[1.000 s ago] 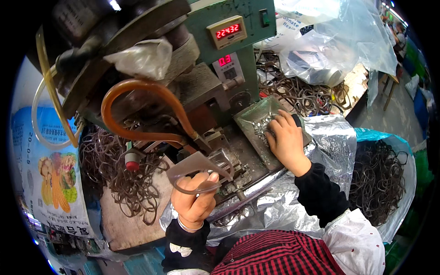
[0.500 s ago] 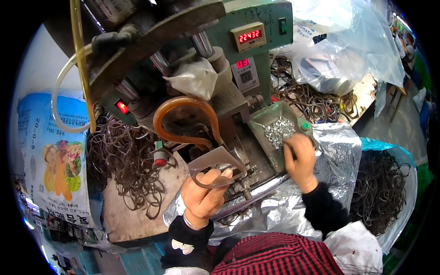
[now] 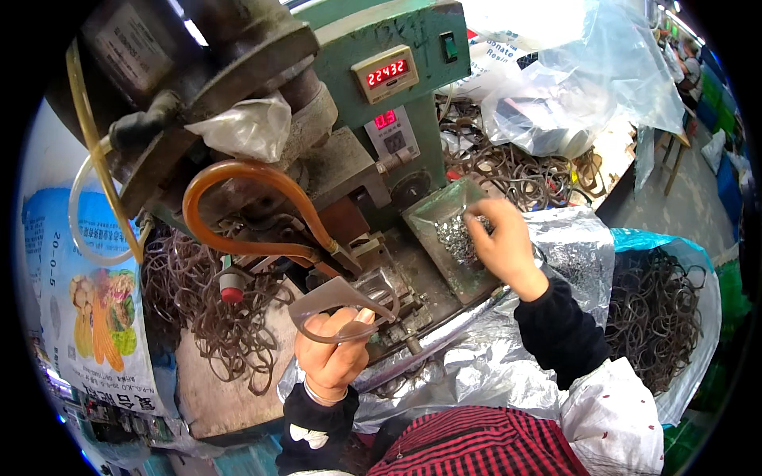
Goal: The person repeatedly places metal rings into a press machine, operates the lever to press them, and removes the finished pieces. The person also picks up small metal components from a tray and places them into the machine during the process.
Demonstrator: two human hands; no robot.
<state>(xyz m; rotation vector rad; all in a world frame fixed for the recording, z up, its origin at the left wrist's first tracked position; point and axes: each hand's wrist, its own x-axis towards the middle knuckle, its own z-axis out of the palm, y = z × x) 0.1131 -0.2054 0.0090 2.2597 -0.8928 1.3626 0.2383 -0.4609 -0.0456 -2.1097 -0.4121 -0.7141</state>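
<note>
1. A worker's left hand (image 3: pixel 333 361) grips a smoky, translucent band (image 3: pixel 327 301), its fingers clamped on the lower edge at the front of a green press (image 3: pixel 337 51).
2. The band, a bent loop with one broad, flat side, sits raised above the hand, just beside the press's metal fixture (image 3: pixel 381 266); whether the two touch cannot be told from this angle.
3. The right hand (image 3: pixel 508 246) reaches over a worn green tray (image 3: pixel 467 287), fingers curled at the edge of a heap of small, shiny metal pieces (image 3: pixel 452 238). Whether the fingertips are apart or closed on a piece cannot be made out.
4. An orange hose (image 3: pixel 210 178) loops over the press's work area; a red button (image 3: pixel 231 294) shows to its lower left.
5. Dark, tangled loops (image 3: pixel 238 341) spill across a wooden board (image 3: pixel 214 397) at left, while more loops (image 3: pixel 655 317) fill a blue-rimmed bag (image 3: pixel 712 317) at right.
6. A crinkled silver sheet (image 3: pixel 468 369) lies between the worker and the press.
</note>
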